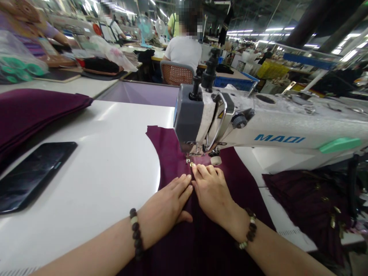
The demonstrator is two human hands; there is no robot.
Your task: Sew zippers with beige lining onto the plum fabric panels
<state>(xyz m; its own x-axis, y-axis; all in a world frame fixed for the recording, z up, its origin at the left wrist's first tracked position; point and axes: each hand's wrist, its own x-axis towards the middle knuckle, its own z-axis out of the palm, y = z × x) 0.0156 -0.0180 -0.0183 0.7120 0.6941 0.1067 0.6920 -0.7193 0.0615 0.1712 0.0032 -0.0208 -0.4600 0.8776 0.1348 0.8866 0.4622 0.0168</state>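
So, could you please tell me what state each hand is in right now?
Left hand: open, palm down on the burgundy fabric.
Right hand: bent over the fabric, at the small gold-coloured piece; whether it grips this cannot be told.

On the side of your sewing machine (276, 115): blue capitals, MAQI (278, 138). At the machine's near-left end, a yellow triangular warning sign (221, 114), symbol too small for you. Beyond the machine, blue crate (230, 83): white marks, illegible.
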